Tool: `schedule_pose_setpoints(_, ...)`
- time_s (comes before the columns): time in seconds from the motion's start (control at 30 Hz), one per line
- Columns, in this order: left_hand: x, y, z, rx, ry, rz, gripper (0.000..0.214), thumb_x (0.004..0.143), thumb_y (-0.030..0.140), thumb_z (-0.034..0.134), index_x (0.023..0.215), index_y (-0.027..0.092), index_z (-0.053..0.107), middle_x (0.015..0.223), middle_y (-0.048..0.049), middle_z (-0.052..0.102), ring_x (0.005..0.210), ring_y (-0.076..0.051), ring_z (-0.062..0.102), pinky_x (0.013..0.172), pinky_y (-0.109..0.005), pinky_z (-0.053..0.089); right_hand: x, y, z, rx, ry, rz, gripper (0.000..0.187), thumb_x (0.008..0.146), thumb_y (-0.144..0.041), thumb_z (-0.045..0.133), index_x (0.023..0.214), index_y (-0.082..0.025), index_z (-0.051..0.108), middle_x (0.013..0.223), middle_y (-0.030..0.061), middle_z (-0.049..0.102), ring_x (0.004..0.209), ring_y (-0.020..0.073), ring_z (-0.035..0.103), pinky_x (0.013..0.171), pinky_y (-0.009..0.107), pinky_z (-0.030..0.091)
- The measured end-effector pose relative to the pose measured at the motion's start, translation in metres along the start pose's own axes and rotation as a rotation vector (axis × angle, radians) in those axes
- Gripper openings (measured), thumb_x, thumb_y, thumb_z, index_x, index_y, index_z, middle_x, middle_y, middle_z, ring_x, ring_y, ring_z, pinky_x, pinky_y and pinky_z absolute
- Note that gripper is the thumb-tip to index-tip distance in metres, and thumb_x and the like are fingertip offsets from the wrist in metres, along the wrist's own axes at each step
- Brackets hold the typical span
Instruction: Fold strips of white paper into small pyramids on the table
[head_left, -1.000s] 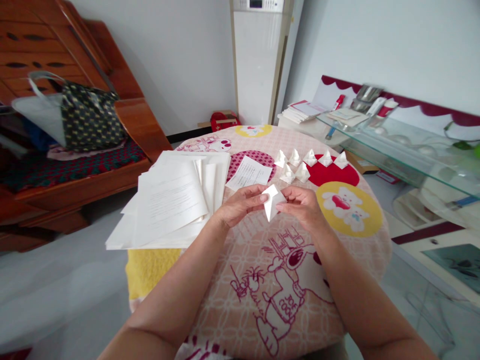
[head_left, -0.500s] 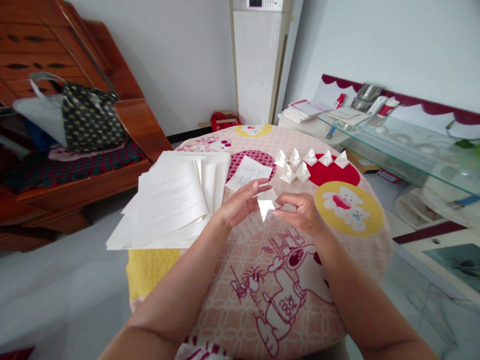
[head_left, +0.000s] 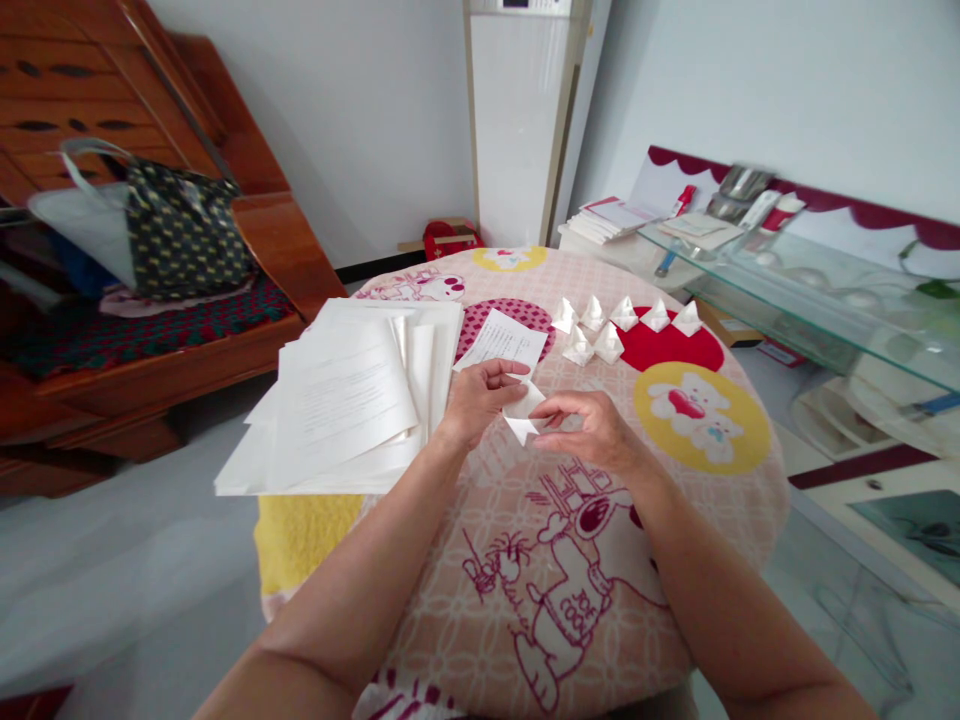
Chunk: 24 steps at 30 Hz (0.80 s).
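Observation:
Both hands meet over a round table [head_left: 720,500] covered by a pink cartoon cloth. My left hand [head_left: 480,398] and my right hand [head_left: 592,430] each pinch a small folded white paper piece [head_left: 523,415] held between them just above the cloth. A small printed slip [head_left: 501,342] lies just beyond my left hand. Several finished folded paper shapes [head_left: 607,322] stand in a cluster further back. A fanned stack of white sheets [head_left: 345,395] lies to the left of my left hand.
A wooden bench [head_left: 150,330] with a patterned bag [head_left: 180,235] stands at the left. A glass shelf [head_left: 817,300] with bottles and papers runs along the right. A white floor-standing unit [head_left: 517,120] is behind the table.
The folded paper has been turned and lowered toward the cloth. My left fingers, spread half a second ago, have curled back onto it; my right hand has shifted slightly down.

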<state>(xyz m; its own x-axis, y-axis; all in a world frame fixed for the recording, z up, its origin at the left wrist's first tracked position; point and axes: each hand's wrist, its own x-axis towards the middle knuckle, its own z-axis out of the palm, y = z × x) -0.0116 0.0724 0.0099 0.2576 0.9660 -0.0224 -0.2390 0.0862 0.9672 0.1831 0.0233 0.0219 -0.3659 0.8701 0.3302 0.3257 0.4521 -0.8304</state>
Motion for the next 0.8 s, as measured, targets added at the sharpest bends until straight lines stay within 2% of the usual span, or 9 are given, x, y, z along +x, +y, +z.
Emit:
schedule_pose_setpoints(0.13,-0.001,0.0003,0.0031,0.096,0.068,0.088,0.03,0.064,0.021,0.082,0.092,0.013,0.076,0.071,-0.0011,0.072,0.059,-0.01,0.062,0.056,-0.021,0.044,0.0004,-0.0006,0.0012,0.027,0.006,-0.016,0.022,0.083,-0.037,0.08,0.095,-0.02,0.081,0.086,0.0045,0.077,0.07,0.0156,0.066,0.066,0.028,0.051)
schedule_pose_setpoints(0.23,-0.0019,0.0005,0.0046,0.107,0.066,0.098,0.029,0.065,0.022,0.081,0.093,0.013,0.075,0.072,-0.0015,0.073,0.058,-0.01,0.061,0.056,-0.021,0.043,0.0005,-0.0033,0.0029,-0.019,0.044,-0.017,0.02,0.088,-0.037,0.073,0.083,-0.019,0.079,0.076,0.0025,0.072,0.067,0.0143,0.061,0.063,0.027,0.046)
schedule_pose_setpoints(0.33,-0.0028,0.0012,0.0051,0.088,0.002,0.091,0.028,0.067,0.022,0.08,0.094,0.013,0.075,0.071,-0.0013,0.072,0.057,-0.008,0.058,0.054,-0.021,0.04,0.0014,-0.0049,0.005,-0.061,0.111,0.049,0.033,0.09,-0.037,0.069,0.064,-0.017,0.069,0.059,-0.001,0.059,0.057,0.0117,0.049,0.054,0.026,0.036)
schedule_pose_setpoints(0.4,-0.0035,0.002,0.005,0.072,-0.055,0.085,0.028,0.069,0.022,0.079,0.095,0.013,0.074,0.071,-0.0012,0.071,0.056,-0.007,0.055,0.053,-0.02,0.038,0.0021,-0.0043,0.0061,-0.059,0.156,0.098,0.036,0.088,-0.037,0.069,0.058,-0.017,0.064,0.053,-0.0023,0.053,0.053,0.0105,0.043,0.051,0.026,0.031)
schedule_pose_setpoints(0.6,-0.0061,0.0053,0.0057,0.038,-0.174,0.102,0.023,0.071,0.02,0.078,0.091,0.015,0.069,0.079,-0.0015,0.07,0.061,-0.008,0.055,0.057,-0.021,0.039,0.0029,0.0025,0.0067,-0.004,0.264,0.163,0.031,0.083,-0.037,0.072,0.06,-0.018,0.064,0.054,-0.0027,0.055,0.053,0.0112,0.045,0.051,0.025,0.033)
schedule_pose_setpoints(0.67,-0.0068,0.0063,0.0062,0.063,-0.193,0.107,0.021,0.076,0.027,0.079,0.089,0.015,0.069,0.075,-0.0006,0.067,0.06,-0.007,0.052,0.056,-0.021,0.037,0.0028,0.0038,0.0066,-0.003,0.28,0.169,0.031,0.082,-0.037,0.072,0.059,-0.019,0.063,0.053,-0.0028,0.055,0.053,0.0115,0.047,0.051,0.025,0.033)
schedule_pose_setpoints(0.8,-0.0073,0.008,0.0064,0.074,-0.201,0.082,0.034,0.082,0.048,0.078,0.087,0.016,0.069,0.071,0.0003,0.063,0.06,-0.008,0.051,0.056,-0.022,0.04,0.0034,0.003,0.0059,-0.037,0.315,0.166,0.033,0.082,-0.035,0.071,0.055,-0.019,0.061,0.049,-0.0037,0.05,0.05,0.0112,0.044,0.05,0.026,0.032)
